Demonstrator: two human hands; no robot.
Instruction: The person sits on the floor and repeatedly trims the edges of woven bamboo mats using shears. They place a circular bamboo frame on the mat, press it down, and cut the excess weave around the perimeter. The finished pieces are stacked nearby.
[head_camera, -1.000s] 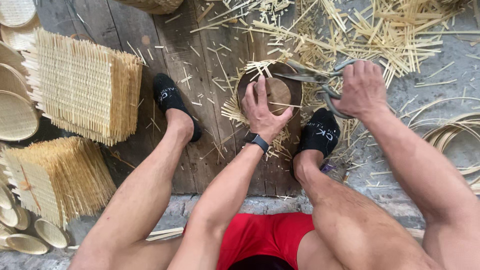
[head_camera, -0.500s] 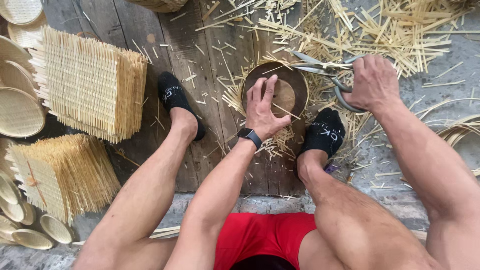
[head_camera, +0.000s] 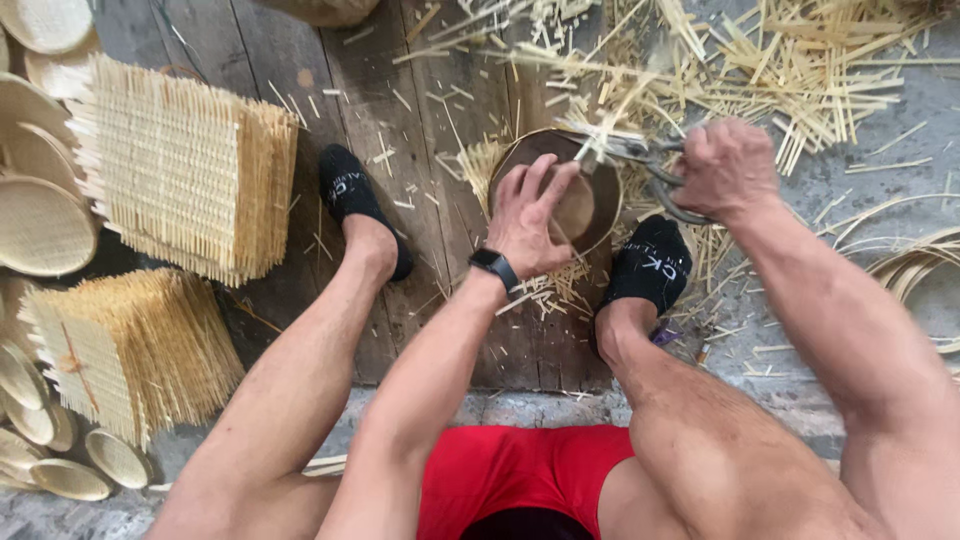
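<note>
Underfoot, dark weathered wooden planks (head_camera: 300, 60) run away from the seated person and end at a rough stone edge near the red shorts (head_camera: 500, 470); grey concrete ground (head_camera: 880, 190) takes over to the right. Upper right, a wide litter of pale bamboo offcuts (head_camera: 800, 70) covers the ground right up to the work spot. At left, two stacks of square woven bamboo mats (head_camera: 185, 170) sit one above the other in the view, the lower one (head_camera: 130, 350) fraying at its edges, with round shallow woven trays (head_camera: 40, 225) crowding the left border. A bare strip of plank lies open between the stacks and the left leg; the only other clear room is the patch between the two feet in black socks (head_camera: 650, 265). At the right border, coils of thin bamboo strip (head_camera: 915, 265) curve out of view. Centre, a round brown-rimmed woven bamboo tray (head_camera: 590, 205) lies just beyond the right foot, with loose slivers sticking out around its near rim. The left hand (head_camera: 530, 215), black watch (head_camera: 497, 265) on the wrist, is spread flat on the tray, fingers splayed, pressing it down. The right hand (head_camera: 725, 165) is clenched around the looped handles of large dark metal shears (head_camera: 640, 155), whose blades meet the tray's far rim; whether they are biting is blurred.
</note>
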